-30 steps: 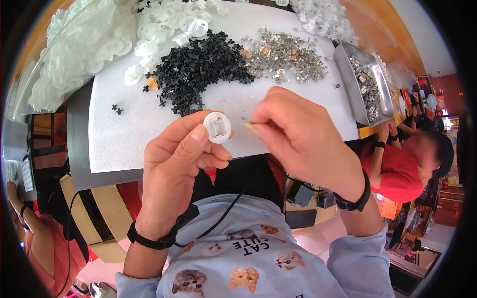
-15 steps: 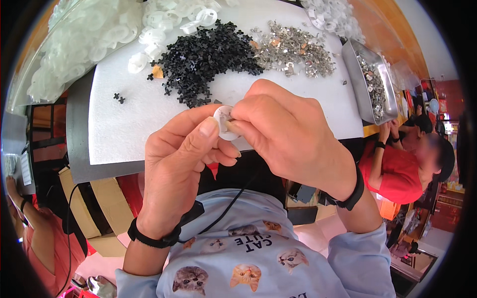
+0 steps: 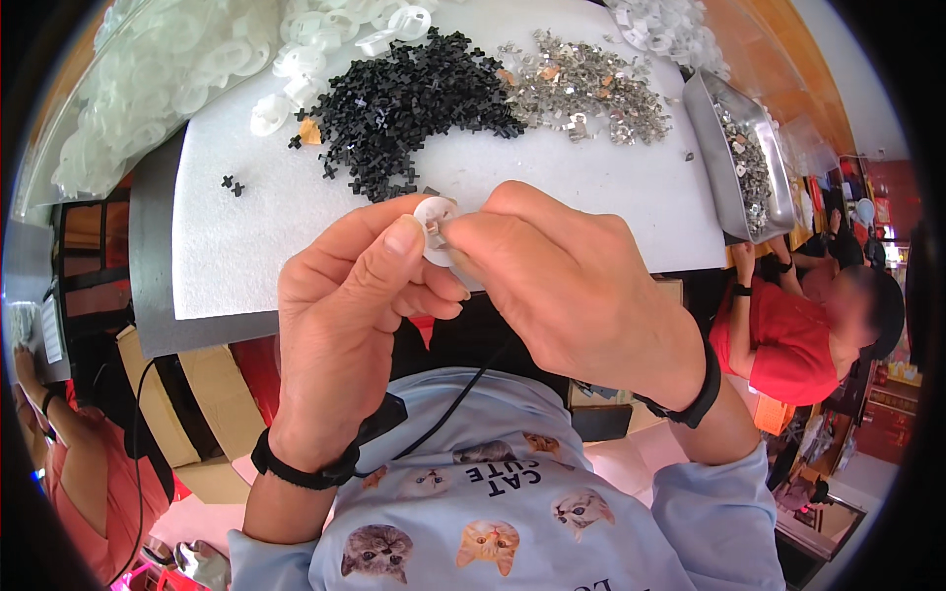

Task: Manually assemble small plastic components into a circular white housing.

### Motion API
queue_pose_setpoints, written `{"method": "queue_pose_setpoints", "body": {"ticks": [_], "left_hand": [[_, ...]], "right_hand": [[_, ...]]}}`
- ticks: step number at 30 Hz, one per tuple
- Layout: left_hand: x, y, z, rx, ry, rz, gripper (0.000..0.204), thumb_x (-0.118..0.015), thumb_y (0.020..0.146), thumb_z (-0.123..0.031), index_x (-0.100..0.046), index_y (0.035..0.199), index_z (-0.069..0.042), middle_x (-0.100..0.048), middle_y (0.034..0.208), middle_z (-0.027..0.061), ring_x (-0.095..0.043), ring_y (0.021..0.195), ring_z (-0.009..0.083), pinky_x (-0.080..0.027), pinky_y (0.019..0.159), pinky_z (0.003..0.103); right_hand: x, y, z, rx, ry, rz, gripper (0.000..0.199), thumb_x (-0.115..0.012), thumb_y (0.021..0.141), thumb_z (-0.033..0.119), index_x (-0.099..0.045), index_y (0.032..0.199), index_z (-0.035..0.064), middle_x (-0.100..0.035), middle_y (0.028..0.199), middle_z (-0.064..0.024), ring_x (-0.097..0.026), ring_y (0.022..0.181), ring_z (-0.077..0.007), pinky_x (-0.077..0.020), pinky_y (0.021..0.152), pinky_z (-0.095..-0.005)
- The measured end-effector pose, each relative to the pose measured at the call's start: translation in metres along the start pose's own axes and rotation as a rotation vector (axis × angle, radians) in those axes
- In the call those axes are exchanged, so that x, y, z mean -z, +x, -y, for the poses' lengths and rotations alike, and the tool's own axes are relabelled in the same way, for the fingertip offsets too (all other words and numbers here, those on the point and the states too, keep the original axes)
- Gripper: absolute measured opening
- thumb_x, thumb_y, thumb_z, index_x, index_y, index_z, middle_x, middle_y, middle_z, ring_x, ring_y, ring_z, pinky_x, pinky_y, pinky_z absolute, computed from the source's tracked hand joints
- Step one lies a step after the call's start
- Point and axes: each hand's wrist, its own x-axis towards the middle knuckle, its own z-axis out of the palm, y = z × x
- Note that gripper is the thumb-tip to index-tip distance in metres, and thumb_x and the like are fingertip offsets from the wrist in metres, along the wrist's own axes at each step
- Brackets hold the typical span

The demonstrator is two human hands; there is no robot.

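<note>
A small round white plastic piece [image 3: 435,209] is pinched between the thumb and fingers of my left hand [image 3: 340,305], near the front of the white foam sheet [image 3: 261,241]. Something small and metallic shows in its middle. Against its right side press the closed thumb and forefinger of my right hand [image 3: 581,281]; whatever they grip is hidden. Beyond my hands lies a pile of black plastic crosses [image 3: 394,103]. To the right of that spreads a heap of small silvery metal pieces [image 3: 606,89].
White plastic pieces fill a clear bag [image 3: 148,123] at far left; loose ones [image 3: 271,113] lie beside it. A metal tray [image 3: 708,163] of small metal parts stands at right. A person in red [image 3: 793,340] sits at right, another person's arm [image 3: 64,428] shows at left.
The white piece has tilted a little in my left hand. My right fingers have shifted slightly lower across it, and the metal in its middle shows more clearly.
</note>
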Motion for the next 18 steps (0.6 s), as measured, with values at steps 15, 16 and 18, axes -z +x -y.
{"method": "queue_pose_setpoints", "body": {"ticks": [15,16,18], "left_hand": [[0.001,-0.0019,-0.0075,0.014,0.054,0.02,0.027,-0.057,0.093,-0.016,-0.061,0.11,0.005,-0.067,0.087,0.0116,-0.066,0.07,0.0139,-0.056,0.063,0.024],[0.0004,-0.0023,-0.0073,0.015,0.054,0.019,0.027,-0.057,0.093,-0.016,-0.061,0.11,0.005,-0.067,0.087,0.0116,-0.066,0.07,0.0139,-0.056,0.063,0.024],[-0.0029,-0.0036,-0.0076,0.0,0.086,-0.027,0.027,-0.057,0.093,-0.016,-0.061,0.11,0.005,-0.067,0.088,0.0117,-0.066,0.071,0.0138,-0.056,0.064,0.024]], "right_hand": [[0.0032,0.0007,0.0014,0.142,-0.118,0.012,0.028,-0.063,0.069,-0.007,-0.06,0.095,-0.001,-0.053,0.075,-0.0081,-0.053,0.053,-0.0198,-0.0411,0.042,-0.0287],[0.002,-0.0001,0.0029,0.126,-0.115,0.001,0.028,-0.064,0.069,-0.007,-0.061,0.096,-0.0012,-0.053,0.075,-0.0085,-0.053,0.053,-0.0199,-0.0411,0.042,-0.0285],[-0.0014,-0.0021,0.0001,0.098,-0.048,-0.024,0.027,-0.064,0.071,-0.008,-0.061,0.097,-0.0011,-0.054,0.074,-0.0091,-0.053,0.054,-0.0192,-0.0418,0.044,-0.027]]}}
